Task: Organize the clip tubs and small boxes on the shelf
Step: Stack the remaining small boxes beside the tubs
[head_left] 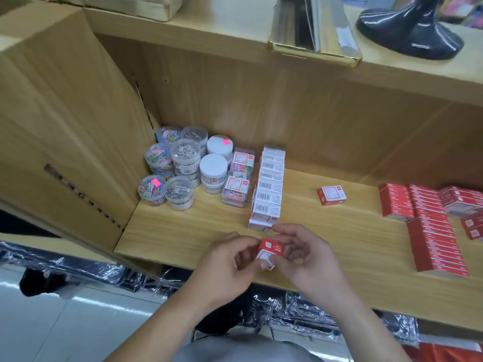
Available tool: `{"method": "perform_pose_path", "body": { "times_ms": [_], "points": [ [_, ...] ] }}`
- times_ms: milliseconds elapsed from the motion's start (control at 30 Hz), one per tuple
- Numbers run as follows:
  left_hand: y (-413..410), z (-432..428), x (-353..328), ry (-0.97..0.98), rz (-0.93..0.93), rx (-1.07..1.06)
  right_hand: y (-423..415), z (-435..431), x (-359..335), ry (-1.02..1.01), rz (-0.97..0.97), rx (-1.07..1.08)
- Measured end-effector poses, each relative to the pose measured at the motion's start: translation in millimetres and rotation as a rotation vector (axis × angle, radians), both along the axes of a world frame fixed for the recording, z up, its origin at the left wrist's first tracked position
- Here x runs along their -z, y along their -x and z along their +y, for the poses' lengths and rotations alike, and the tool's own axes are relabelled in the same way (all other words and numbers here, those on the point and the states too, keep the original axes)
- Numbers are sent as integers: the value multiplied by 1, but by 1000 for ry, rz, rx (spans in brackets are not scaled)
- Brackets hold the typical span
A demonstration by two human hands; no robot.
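A small red box [269,253] is pinched by left hand [227,262] and right hand [305,254] at the front edge of the shelf [183,231]. Open board is seen between box row [269,189] and lone box [332,195]. Coloured and silver clips are seen in clear tubs [183,158].

Bright, even light fills the shelf [183,231]; glare streaks the glossy black stand [410,35]; edges bend and blur slightly.

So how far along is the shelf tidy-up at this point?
Done: clip tubs clustered at the left, a row of small boxes lined up to their right. In hand: one red box, pinched between left grip and right grip. Left: the stray box lying alone further right.
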State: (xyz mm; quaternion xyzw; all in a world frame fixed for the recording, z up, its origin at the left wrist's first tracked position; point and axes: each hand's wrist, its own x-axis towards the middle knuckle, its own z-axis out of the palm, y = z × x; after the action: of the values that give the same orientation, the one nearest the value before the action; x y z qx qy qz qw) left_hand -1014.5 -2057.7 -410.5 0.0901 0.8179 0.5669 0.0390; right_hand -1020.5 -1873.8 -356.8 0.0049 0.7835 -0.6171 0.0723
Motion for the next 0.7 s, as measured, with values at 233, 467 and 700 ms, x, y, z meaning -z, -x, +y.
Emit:
{"method": "perform_pose_path", "body": {
  "times_ms": [233,467,700],
  "points": [
    [9,6,-5,-211,-221,34,2,5,9,-80,-32,-55],
    [12,-8,7,180,26,-101,18,3,34,-444,93,21],
    [22,-6,-3,402,125,-35,18,2,51,-522,142,-20]
  ]
}}
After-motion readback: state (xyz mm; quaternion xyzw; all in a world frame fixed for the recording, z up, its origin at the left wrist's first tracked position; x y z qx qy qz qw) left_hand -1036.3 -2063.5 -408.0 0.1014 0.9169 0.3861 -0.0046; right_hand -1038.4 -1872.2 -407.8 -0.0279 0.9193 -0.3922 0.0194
